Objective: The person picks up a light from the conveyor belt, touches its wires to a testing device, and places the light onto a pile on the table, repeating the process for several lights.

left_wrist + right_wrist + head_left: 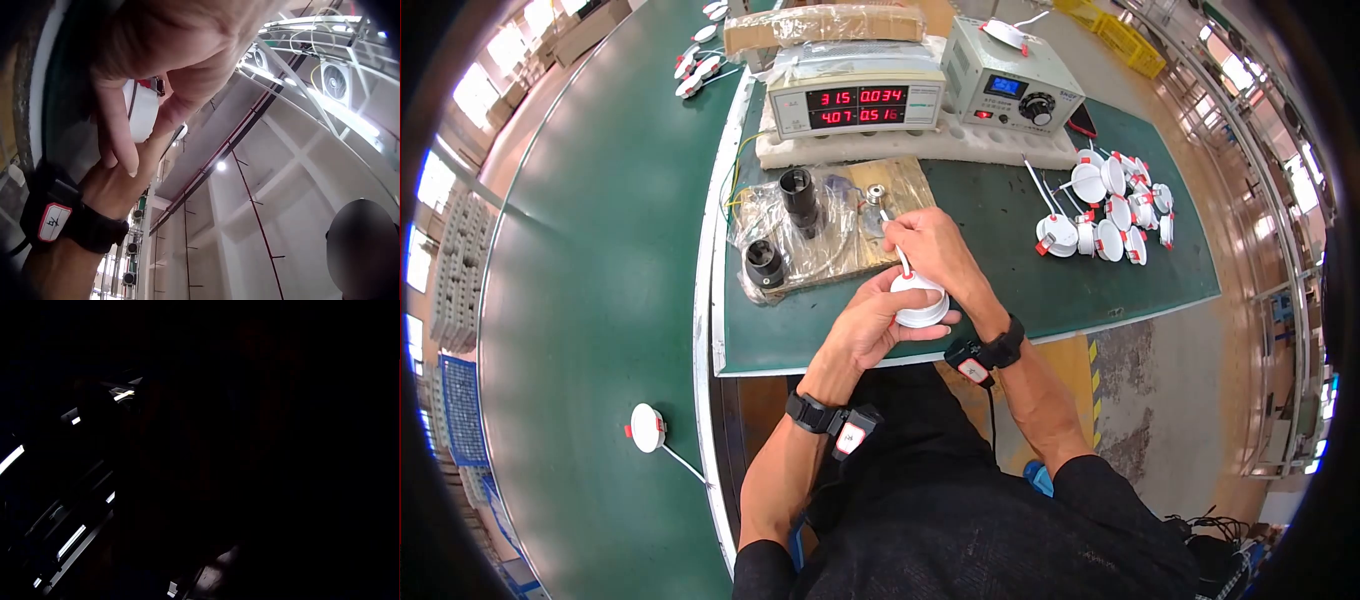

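Note:
My left hand (870,318) grips a small round white downlight (922,312) near the table's front edge, thumb across its housing. A red clip shows on it beside its white rim (144,115) in the left wrist view. From its back a short white cable (903,262) runs up to my right hand (940,245), whose thumb and forefinger pinch it near its end. That cable end points at a round metal contact (875,193) on the wooden board (910,185). The right wrist view is almost black and hides the hand's work.
Two black sockets (798,195) stand on the plastic-covered board. Behind are a power meter (855,105) with lit red digits and a grey supply box (1010,85). Several downlights (1115,215) are heaped at the right. One downlight (647,428) lies on the left green belt (600,330).

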Action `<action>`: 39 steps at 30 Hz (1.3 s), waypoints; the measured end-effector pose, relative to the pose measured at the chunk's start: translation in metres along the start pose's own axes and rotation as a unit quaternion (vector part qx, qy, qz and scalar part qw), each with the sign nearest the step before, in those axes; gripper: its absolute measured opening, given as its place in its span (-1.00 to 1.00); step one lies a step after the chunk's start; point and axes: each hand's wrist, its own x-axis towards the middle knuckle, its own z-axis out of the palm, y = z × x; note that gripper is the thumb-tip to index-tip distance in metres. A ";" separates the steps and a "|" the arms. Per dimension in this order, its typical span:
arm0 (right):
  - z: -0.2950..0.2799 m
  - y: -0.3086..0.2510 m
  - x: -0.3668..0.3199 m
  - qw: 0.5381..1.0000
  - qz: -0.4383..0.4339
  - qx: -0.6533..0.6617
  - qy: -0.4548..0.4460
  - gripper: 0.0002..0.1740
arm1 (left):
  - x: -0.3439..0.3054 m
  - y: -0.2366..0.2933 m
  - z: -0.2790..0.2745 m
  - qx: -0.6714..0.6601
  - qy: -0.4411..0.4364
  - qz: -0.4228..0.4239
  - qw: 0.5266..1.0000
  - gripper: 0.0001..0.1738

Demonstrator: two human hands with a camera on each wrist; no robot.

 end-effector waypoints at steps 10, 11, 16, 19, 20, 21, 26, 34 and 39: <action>0.001 0.003 0.001 1.000 -0.009 -0.011 0.005 -0.64 | -0.004 0.004 0.006 -0.017 0.008 -0.008 1.000 -0.57; 0.001 0.005 0.002 1.000 -0.019 -0.013 0.004 -0.64 | -0.004 0.005 0.006 -0.012 0.008 -0.008 1.000 -0.56; 0.001 0.004 0.002 1.000 -0.022 -0.013 0.005 -0.65 | -0.004 0.002 0.003 -0.024 -0.001 -0.006 1.000 -0.55; 0.001 0.002 0.001 1.000 -0.011 0.000 0.004 -0.66 | -0.005 0.002 0.005 -0.020 0.006 -0.003 1.000 -0.55; 0.002 0.002 0.001 1.000 -0.011 0.003 0.004 -0.66 | -0.004 0.001 0.003 -0.007 0.003 -0.001 1.000 -0.55; 0.002 0.003 0.001 1.000 -0.011 0.007 0.005 -0.66 | -0.003 0.000 0.001 0.007 0.000 0.001 1.000 -0.55; 0.001 0.001 0.000 1.000 -0.008 -0.004 0.004 -0.66 | -0.002 -0.001 0.002 -0.011 0.004 0.002 1.000 -0.57; 0.003 0.004 0.001 1.000 -0.003 0.007 0.006 -0.66 | -0.001 0.000 0.002 -0.026 0.011 0.002 1.000 -0.58; 0.001 0.000 -0.001 1.000 -0.010 -0.011 0.007 -0.65 | -0.004 0.002 0.007 -0.024 0.026 0.002 0.999 -0.58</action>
